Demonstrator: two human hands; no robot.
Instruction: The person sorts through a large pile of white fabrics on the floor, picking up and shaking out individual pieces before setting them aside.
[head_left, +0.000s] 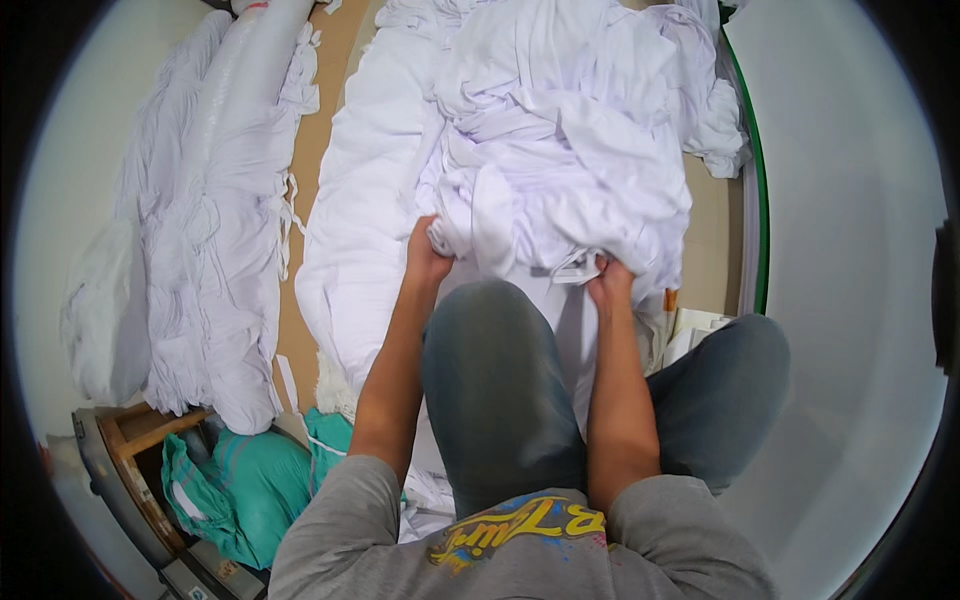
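A large heap of white fabric (555, 142) lies before me, bunched and folded. My left hand (430, 251) grips a gathered edge at the near left of the heap, its fingers partly hidden in the folds. At the near right, my right hand (613, 281) is closed on another edge of the same cloth. Both arms reach past my raised knee, which stands between them. Beneath and left of the heap stretches a long, smoother white fabric bundle (360, 180).
More long white fabric bundles (217, 300) lie on the left, across a brown strip of floor (304, 165). Green woven sacks (259, 480) sit beside a wooden frame (142, 442) at lower left. A green-edged white panel (832, 225) bounds the right side.
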